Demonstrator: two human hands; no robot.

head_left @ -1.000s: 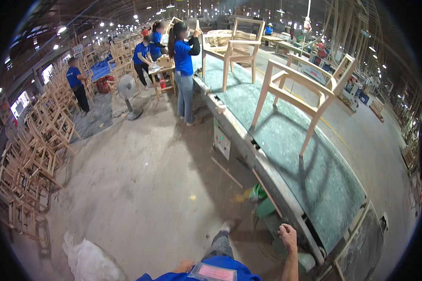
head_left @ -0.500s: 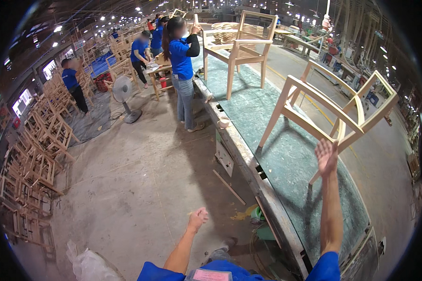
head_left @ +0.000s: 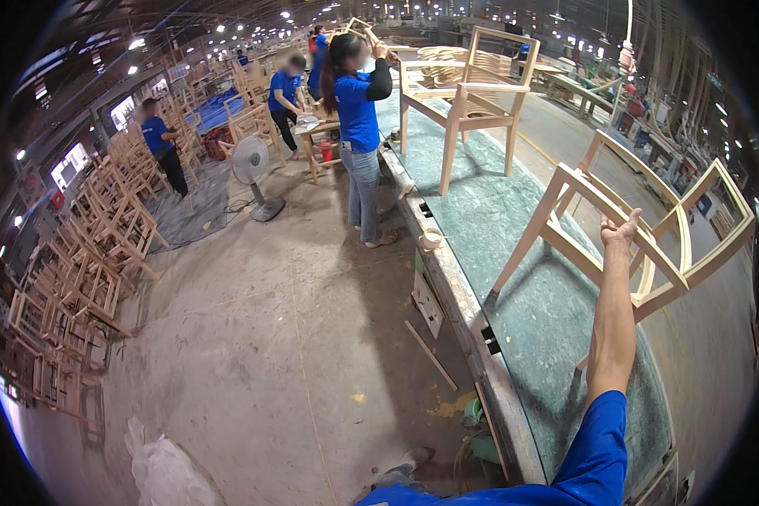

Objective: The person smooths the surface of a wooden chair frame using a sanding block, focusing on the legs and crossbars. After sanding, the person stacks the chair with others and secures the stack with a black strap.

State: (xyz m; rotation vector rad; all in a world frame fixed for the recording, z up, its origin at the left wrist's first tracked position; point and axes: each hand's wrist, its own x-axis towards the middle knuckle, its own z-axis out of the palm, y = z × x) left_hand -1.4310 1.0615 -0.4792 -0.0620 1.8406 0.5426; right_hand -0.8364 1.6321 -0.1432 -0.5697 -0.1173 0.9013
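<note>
The right hand (head_left: 621, 229) is stretched out with open fingers, holding nothing, just touching or almost touching the unfinished wooden chair frame (head_left: 641, 244) that stands tilted on the long green table (head_left: 514, 278), so the grasp seems not yet made; the left hand is out of view.

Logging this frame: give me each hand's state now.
Left hand: not in view.
Right hand: open, reaching to the wooden chair frame; contact unclear.
</note>
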